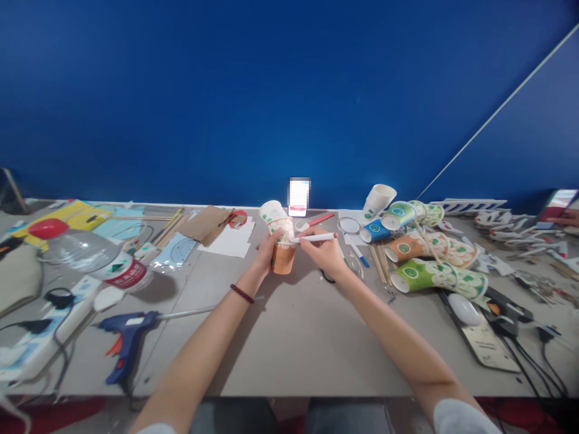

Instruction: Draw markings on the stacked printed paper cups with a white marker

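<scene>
My left hand (pixel 268 248) is wrapped round a paper cup (pixel 284 260) with an orange lower part, joined to a white, green-patterned cup (pixel 272 211) that tilts away above it. Between the fingers of my right hand (pixel 322 250) is a white marker pen (pixel 323 237) with a dark red end. Its tip points left and meets the patterned side of the cups, though I cannot tell whether it touches. Behind the cups, a phone (pixel 299 196) stands upright against the blue wall.
On the right lie joined paper cups (pixel 425 277), a white cup stack (pixel 379 200) and wooden sticks (pixel 381 265). A blue glue gun (pixel 129 337), a power strip (pixel 58 325) and a water bottle (pixel 97 256) are on the left. Torn white paper (pixel 228 241) lies left of the cups.
</scene>
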Tool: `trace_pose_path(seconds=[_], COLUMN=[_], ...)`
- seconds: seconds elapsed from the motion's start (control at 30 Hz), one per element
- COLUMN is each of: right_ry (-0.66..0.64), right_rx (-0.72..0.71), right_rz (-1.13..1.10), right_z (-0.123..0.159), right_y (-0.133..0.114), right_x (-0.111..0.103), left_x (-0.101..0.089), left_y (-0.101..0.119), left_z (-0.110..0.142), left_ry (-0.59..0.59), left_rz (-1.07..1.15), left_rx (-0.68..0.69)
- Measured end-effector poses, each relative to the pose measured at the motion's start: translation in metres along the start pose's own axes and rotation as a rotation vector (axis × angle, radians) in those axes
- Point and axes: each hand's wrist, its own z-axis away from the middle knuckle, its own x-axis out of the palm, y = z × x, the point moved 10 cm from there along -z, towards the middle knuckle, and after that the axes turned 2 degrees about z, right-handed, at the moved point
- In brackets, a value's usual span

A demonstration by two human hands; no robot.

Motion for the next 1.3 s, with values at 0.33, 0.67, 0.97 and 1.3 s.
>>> trace_pose_path(seconds=[0.33, 0.67, 0.97, 1.3], right_ry=[-0.057, -0.012, -0.008, -0.029], right_rx=[0.060, 0.100, 0.063, 0.033], right_rz=[-0.014, -0.198, -0.133, -0.067], right_z=[-0.003, -0.004, -0.002, -0.002], right_y=[0.003, 0.015, 0.012, 0.004], right_x=[0.000, 0.001, 0.000, -0.001], left_x=[-0.002, -0.004, 0.000, -0.002], left_y=[0.006, -0.006, -0.005, -0.002], left_z=[0.002, -0.003, -0.001, 0.000], left_ry=[0.013, -0.002, -0.022, -0.003], left_rz=[-0.111, 0.019, 0.006, 0.005], left_rx=[0.049, -0.032, -0.024, -0.010])
